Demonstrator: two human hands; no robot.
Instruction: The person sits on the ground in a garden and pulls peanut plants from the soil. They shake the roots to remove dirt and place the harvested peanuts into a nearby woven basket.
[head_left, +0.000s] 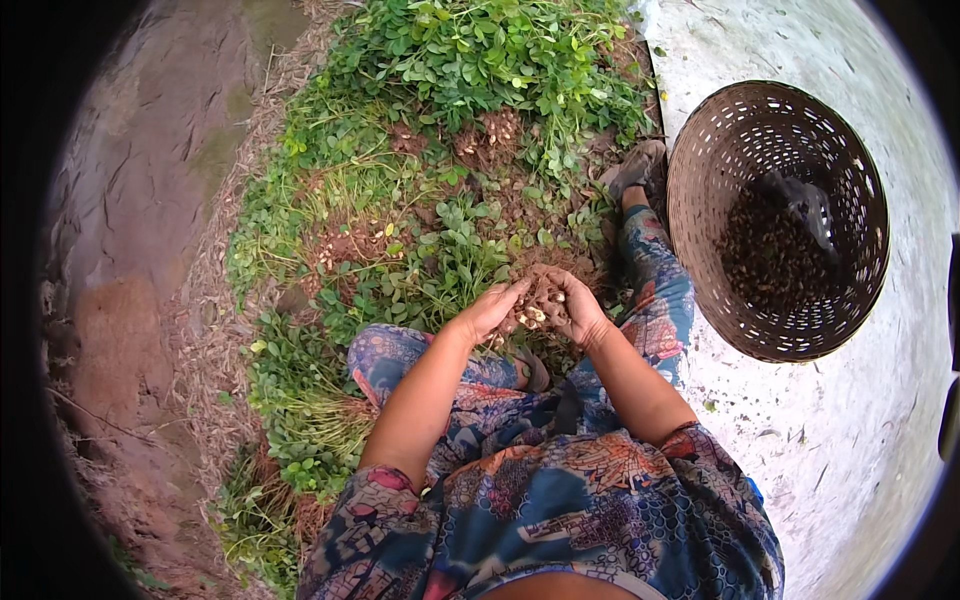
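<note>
Between my hands is a soil-covered root clump with peanut pods (534, 311), some pale and some caked in dirt. My left hand (491, 309) grips the clump from the left, and my right hand (579, 304) presses on it from the right. Leafy green stems (442, 274) lie on the ground just beyond my left hand. More uprooted peanut plants (480, 60) are heaped ahead, with pod clusters (499, 129) showing among their roots. The undersides of my fingers are partly hidden by the clump.
A round woven basket (686, 217) stands on the pale concrete at right, with dark pods (776, 255) and a clear plastic bag (806, 202) inside. My shoe (637, 166) is near its left side. Muddy ground (142, 225) and dry straw (217, 330) lie at left.
</note>
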